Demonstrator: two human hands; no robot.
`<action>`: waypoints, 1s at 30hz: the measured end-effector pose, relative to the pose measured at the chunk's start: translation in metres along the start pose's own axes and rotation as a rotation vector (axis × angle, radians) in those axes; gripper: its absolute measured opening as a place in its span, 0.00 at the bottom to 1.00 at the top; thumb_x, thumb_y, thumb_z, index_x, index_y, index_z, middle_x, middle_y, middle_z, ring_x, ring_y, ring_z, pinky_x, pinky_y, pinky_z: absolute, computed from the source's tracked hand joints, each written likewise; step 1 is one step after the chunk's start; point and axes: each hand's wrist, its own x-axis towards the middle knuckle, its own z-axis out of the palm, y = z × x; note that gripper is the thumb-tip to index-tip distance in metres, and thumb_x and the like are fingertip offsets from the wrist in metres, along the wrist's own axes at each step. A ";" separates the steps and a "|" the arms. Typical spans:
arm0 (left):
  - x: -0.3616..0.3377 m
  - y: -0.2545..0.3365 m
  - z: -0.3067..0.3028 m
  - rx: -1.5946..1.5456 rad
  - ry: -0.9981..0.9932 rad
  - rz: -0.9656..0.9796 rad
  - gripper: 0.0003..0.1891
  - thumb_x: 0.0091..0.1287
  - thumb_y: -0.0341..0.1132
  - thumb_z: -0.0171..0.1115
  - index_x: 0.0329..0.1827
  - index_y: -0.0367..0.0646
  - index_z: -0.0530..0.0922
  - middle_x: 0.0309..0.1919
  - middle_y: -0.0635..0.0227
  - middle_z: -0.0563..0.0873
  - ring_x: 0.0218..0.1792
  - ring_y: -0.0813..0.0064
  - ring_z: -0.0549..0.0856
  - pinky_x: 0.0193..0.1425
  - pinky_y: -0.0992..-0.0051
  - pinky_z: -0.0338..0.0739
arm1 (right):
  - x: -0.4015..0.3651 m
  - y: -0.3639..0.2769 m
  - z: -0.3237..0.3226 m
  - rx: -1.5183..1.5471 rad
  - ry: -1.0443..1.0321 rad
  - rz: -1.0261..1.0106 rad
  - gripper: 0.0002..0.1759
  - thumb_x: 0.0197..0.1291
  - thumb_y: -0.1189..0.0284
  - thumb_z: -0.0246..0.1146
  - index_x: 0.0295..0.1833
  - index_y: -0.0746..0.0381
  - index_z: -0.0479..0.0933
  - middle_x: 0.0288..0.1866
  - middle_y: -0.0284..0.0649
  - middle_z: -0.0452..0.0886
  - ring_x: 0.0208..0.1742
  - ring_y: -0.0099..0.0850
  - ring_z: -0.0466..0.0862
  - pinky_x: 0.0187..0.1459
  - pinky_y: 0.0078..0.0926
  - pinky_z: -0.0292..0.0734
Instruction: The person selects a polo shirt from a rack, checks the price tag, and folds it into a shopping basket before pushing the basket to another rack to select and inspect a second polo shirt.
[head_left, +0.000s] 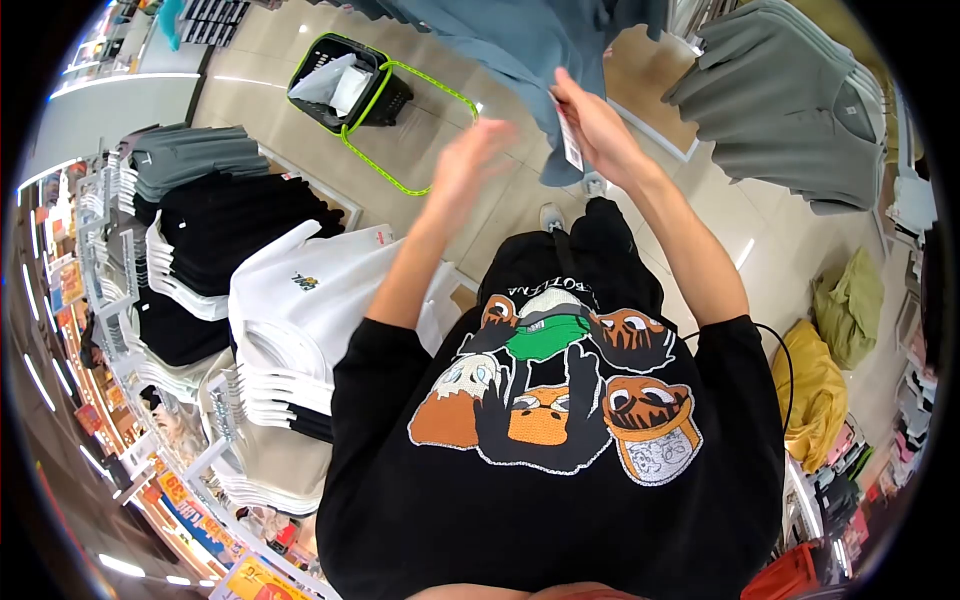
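Observation:
A blue-grey garment [520, 50] hangs at the top of the view, its lower end falling toward the floor. My right hand [598, 125] is closed at the garment's edge, with a white paper tag [571, 140] held at its fingers. How much of the cloth is also in that grip is hidden. My left hand [468, 165] is raised to the left of the garment, apart from it. Motion blurs this hand, but its fingers look stretched out and nothing shows in them.
A black shopping basket [375, 108] with a lime-green handle and white packages stands on the tiled floor. White shirts [320, 275] and black shirts [240, 215] hang on racks at left. Grey-green shirts [800, 110] hang at upper right, yellow clothing [812, 390] at right.

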 end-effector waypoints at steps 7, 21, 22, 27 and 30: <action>-0.043 -0.009 0.055 0.151 -0.128 0.313 0.34 0.76 0.33 0.65 0.79 0.30 0.60 0.71 0.50 0.74 0.70 0.64 0.76 0.74 0.64 0.70 | -0.028 -0.023 0.041 0.002 -0.192 -0.245 0.31 0.71 0.64 0.68 0.68 0.76 0.72 0.50 0.39 0.83 0.49 0.21 0.82 0.50 0.22 0.78; -0.043 -0.015 0.026 0.556 0.123 0.683 0.09 0.80 0.33 0.60 0.48 0.34 0.76 0.41 0.68 0.86 0.42 0.80 0.80 0.51 0.77 0.75 | -0.005 -0.037 0.037 -0.133 -0.251 -0.260 0.21 0.69 0.60 0.69 0.57 0.65 0.82 0.48 0.34 0.85 0.50 0.21 0.83 0.56 0.25 0.76; -0.042 -0.010 0.027 0.671 0.134 0.813 0.10 0.79 0.34 0.61 0.45 0.34 0.75 0.37 0.68 0.86 0.40 0.79 0.81 0.49 0.74 0.76 | -0.003 -0.036 0.034 -0.152 -0.286 -0.218 0.19 0.70 0.58 0.68 0.55 0.63 0.83 0.47 0.32 0.85 0.49 0.20 0.83 0.56 0.24 0.75; -0.033 0.016 0.042 0.427 0.211 0.621 0.16 0.83 0.42 0.55 0.38 0.40 0.75 0.27 0.83 0.69 0.30 0.90 0.64 0.31 0.81 0.59 | -0.009 -0.022 0.026 -0.123 -0.274 -0.100 0.29 0.74 0.48 0.62 0.62 0.62 0.79 0.46 0.31 0.86 0.50 0.19 0.81 0.60 0.24 0.73; -0.017 0.024 0.043 0.346 0.260 0.572 0.18 0.83 0.43 0.55 0.34 0.42 0.75 0.24 0.85 0.67 0.27 0.91 0.63 0.29 0.81 0.57 | -0.037 -0.003 0.028 -0.032 -0.102 -0.216 0.36 0.73 0.48 0.63 0.73 0.64 0.69 0.51 0.36 0.86 0.52 0.20 0.81 0.61 0.24 0.73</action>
